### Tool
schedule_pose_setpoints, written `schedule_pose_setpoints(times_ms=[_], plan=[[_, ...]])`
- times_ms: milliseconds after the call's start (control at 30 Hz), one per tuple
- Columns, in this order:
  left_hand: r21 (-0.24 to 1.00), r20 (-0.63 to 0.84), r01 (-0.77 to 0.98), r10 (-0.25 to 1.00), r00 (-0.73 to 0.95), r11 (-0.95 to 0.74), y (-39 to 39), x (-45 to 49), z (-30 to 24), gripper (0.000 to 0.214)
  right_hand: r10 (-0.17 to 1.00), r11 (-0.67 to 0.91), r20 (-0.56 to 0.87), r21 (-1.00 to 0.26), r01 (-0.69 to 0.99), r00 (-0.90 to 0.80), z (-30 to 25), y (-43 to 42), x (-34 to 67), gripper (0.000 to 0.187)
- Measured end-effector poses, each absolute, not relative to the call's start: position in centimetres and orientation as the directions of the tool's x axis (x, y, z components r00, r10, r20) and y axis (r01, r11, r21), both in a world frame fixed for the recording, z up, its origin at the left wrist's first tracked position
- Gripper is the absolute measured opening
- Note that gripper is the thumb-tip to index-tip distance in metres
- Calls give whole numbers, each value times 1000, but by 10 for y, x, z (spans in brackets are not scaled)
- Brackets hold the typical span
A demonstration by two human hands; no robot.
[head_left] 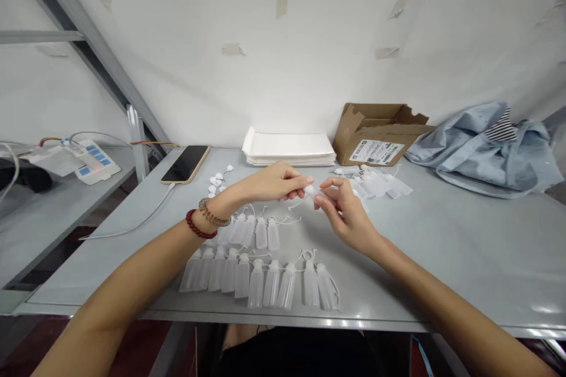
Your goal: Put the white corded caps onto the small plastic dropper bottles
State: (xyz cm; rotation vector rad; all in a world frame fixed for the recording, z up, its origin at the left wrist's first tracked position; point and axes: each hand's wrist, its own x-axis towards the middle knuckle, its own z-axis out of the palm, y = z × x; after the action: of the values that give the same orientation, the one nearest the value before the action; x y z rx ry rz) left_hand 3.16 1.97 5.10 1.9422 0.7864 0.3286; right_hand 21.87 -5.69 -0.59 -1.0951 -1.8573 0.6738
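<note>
Above the middle of the table, my left hand (285, 182) and my right hand (347, 209) meet at a small translucent plastic bottle (315, 193). The left fingers pinch its white top, and the right fingers are closed around its body, hiding much of it. Below the hands, similar bottles with thin white straps (273, 234) lie in a row. Another row of such bottles (256, 284) lies near the table's front edge. Several small white pieces (216, 179) are scattered beyond my left wrist. Behind my right hand is a loose heap of bottles (375, 182).
An open cardboard box (380, 135) stands at the back beside a stack of white envelopes (289, 149). Blue cloth (481, 147) lies at the back right. A phone (186, 164) with its charging cable (145, 225) lies at the left, near a power strip (95, 162).
</note>
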Motion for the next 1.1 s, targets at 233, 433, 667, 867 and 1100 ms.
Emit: schedule_pose_setpoints(times_ms=[233, 433, 667, 867, 1100], plan=[[885, -307, 463, 677, 669, -56, 13, 33, 57, 39, 833, 541, 469, -577, 612, -294, -11, -53, 220, 6], [898, -191, 403, 664, 723, -180, 5, 36, 59, 41, 884, 466, 409, -734, 494, -226, -8, -56, 219, 12], [765, -9, 385, 589, 808, -517, 4, 33, 62, 31, 905, -146, -78, -981, -131, -419, 9, -55, 223, 29], [774, 13, 401, 646, 764, -490, 4, 35, 62, 44, 943, 168, 149, -985, 40, -298, 3, -56, 223, 21], [870, -219, 460, 695, 685, -178, 0, 36, 63, 47, 582, 730, 716, -253, 634, -385, -14, -55, 219, 6]])
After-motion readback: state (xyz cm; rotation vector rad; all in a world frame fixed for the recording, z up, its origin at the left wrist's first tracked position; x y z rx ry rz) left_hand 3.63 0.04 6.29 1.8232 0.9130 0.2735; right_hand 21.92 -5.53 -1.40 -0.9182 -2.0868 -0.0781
